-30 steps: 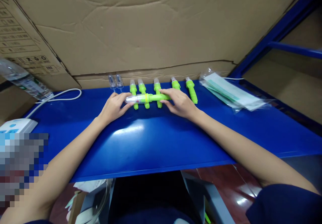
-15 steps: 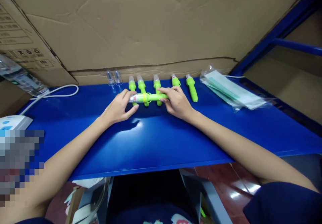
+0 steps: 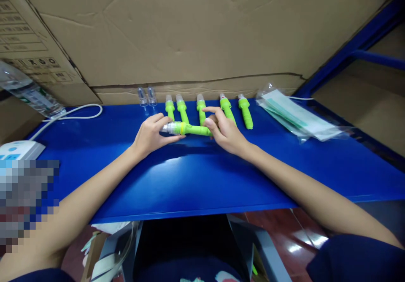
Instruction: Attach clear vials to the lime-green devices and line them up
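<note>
A lime-green flashlight (image 3: pixel 190 128) with a clear head lies crosswise between both hands, just above the blue table (image 3: pixel 202 176). My left hand (image 3: pixel 151 135) pinches its clear head end. My right hand (image 3: pixel 224 132) grips its green handle end. Behind them, several more green flashlights (image 3: pixel 245 111) lie side by side, heads pointing to the cardboard wall. Two loose clear caps (image 3: pixel 147 96) stand at the left end of that row.
Clear plastic bags (image 3: pixel 297 115) lie at the back right. A white power strip (image 3: pixel 17 150) with a white cable (image 3: pixel 72 112) sits at the left, beside a plastic water bottle (image 3: pixel 28 92). Cardboard boxes (image 3: pixel 190 33) wall off the back. A blue shelf frame (image 3: pixel 357 41) rises at right.
Both hands have drawn the held flashlight slightly toward me, off the row of flashlights. The camera view shifted a little.
</note>
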The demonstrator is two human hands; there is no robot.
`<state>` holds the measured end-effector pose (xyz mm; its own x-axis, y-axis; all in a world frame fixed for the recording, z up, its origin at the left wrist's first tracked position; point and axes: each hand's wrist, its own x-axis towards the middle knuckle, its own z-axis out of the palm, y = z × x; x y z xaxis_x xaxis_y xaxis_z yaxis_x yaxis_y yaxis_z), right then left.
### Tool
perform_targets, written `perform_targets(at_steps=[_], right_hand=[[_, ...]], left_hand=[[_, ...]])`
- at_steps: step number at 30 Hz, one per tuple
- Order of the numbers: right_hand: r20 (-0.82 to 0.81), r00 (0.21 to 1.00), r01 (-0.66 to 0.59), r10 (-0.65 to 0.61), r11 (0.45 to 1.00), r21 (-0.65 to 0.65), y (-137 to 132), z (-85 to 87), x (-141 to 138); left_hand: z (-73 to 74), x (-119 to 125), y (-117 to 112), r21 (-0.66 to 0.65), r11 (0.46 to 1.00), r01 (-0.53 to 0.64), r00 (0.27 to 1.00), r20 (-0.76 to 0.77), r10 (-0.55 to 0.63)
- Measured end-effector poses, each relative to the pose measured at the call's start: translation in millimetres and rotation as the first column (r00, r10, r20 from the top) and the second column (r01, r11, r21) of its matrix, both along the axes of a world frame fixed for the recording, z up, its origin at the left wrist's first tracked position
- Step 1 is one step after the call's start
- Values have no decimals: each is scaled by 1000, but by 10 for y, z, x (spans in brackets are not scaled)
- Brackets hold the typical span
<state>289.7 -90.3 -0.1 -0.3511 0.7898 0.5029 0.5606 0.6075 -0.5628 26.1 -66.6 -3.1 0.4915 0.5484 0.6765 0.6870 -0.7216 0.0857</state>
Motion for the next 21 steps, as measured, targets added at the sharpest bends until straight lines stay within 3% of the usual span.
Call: perform_targets(at_steps=[9,13,21], right_hand=[[-45,999,21,-13,985,170,238,-29,164],[20,999,20,-25,968,251,312,-92,216],[118,993,-30,-6,951,307,290,-90,257]], left_hand=[[50,-157,140,-127,985,-119,971,191,142],[33,-164,147,-151,982,-116,975,172,141],[9,-203,158,-71,994,-87,987,131,96]])
